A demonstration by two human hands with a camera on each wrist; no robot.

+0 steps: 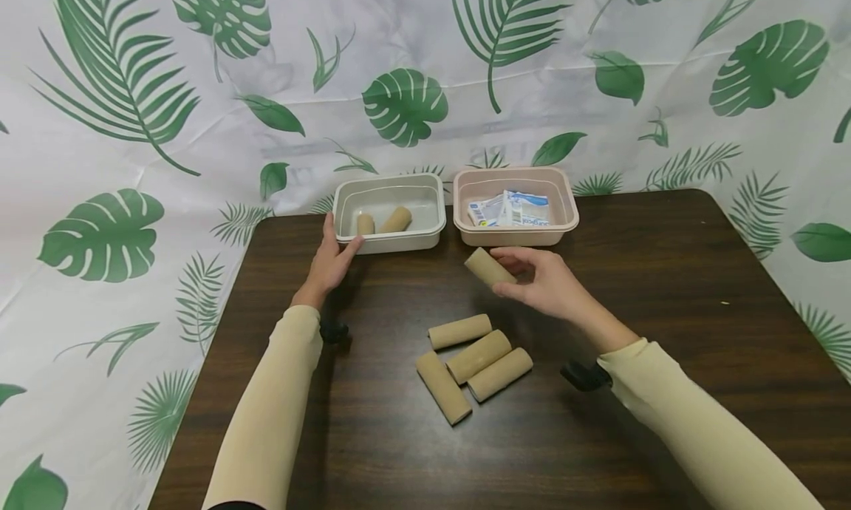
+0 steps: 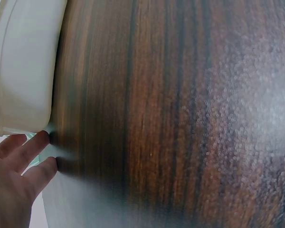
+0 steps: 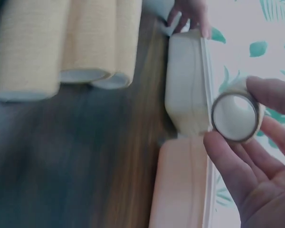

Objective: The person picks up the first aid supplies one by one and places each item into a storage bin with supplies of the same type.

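My right hand pinches a cardboard tube between thumb and fingers, raised in front of the pink bin. In the right wrist view the held tube's round open end faces the camera. My left hand touches the front left corner of the light grey bin, fingers spread along its end and thumb at the front rim. Two cardboard tubes lie inside that bin, one short-looking and one slanted. Several more tubes lie in a group on the table.
The pink bin stands just right of the grey one and holds white and blue packets. Both bins sit at the back edge of the dark wood table. Behind hangs a white leaf-patterned sheet.
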